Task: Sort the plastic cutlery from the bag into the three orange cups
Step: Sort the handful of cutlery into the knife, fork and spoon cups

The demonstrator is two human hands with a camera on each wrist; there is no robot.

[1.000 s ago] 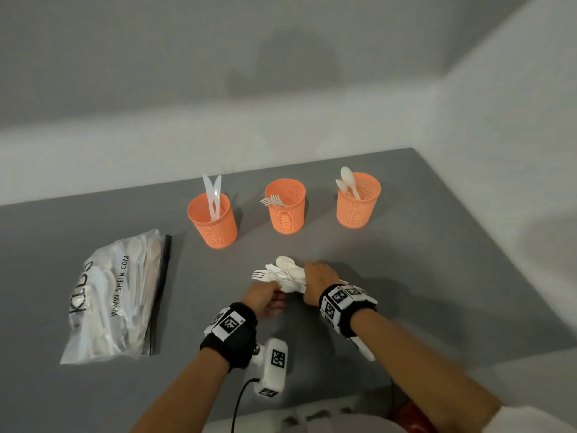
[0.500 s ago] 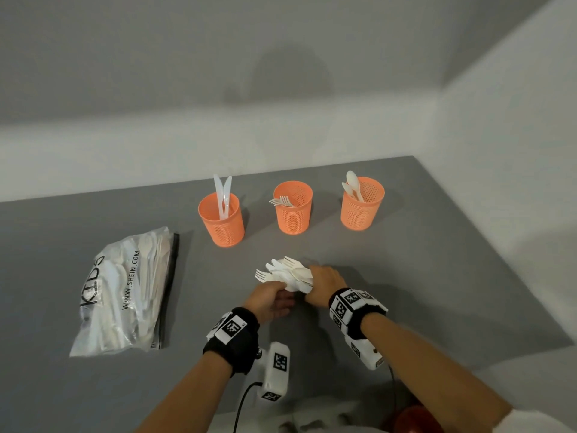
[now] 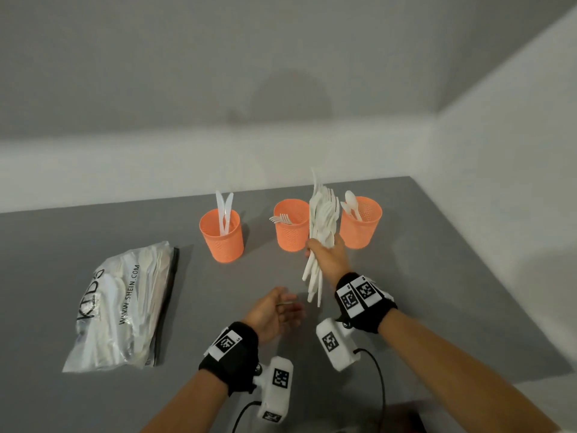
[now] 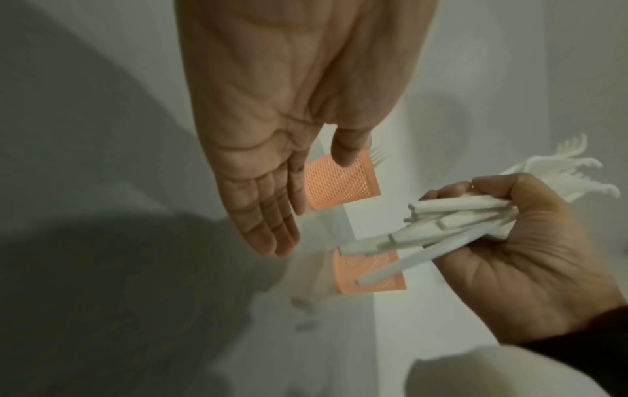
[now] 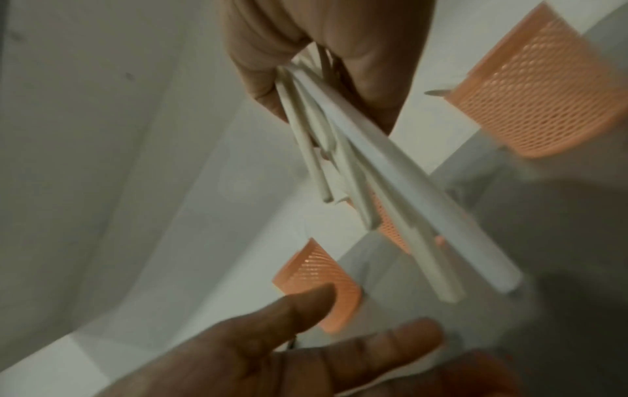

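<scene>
Right hand (image 3: 327, 259): a bundle of white plastic cutlery (image 3: 323, 220) is gripped upright by curled fingers, raised before the orange cups (image 3: 292, 235) for sorting
Left hand (image 3: 274, 314): held empty, fingers spread, ready below

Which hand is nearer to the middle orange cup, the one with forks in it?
Right. The right hand, gripping a bundle of cutlery, is just in front of the middle cup. The left hand hangs open, farther back toward the person.

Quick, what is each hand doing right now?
Left hand: open, holding nothing.
Right hand: closed around a bundle of white plastic cutlery.
</scene>
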